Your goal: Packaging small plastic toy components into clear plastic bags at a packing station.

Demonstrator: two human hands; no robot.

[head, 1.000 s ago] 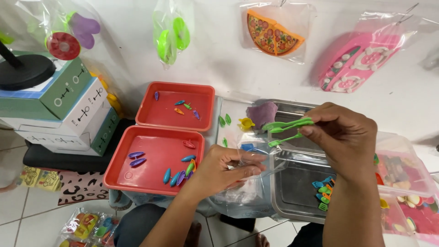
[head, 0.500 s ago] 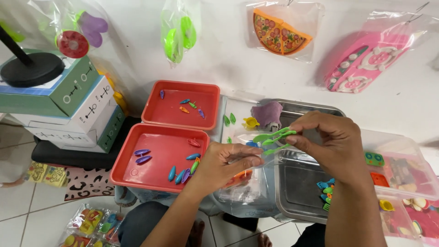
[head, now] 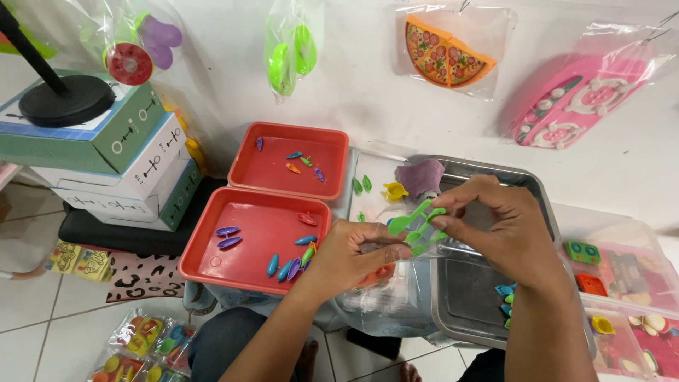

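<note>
Right grip pinched on green toy cutlery; left grip touching.

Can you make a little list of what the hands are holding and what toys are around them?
right hand: pinches green toy cutlery
left hand: holds a clear plastic bag just under the cutlery
near red tray: small coloured toy pieces
far red tray: a few more pieces
metal tray: small blue and green pieces at its right side
wall: bagged toy pizza
</note>
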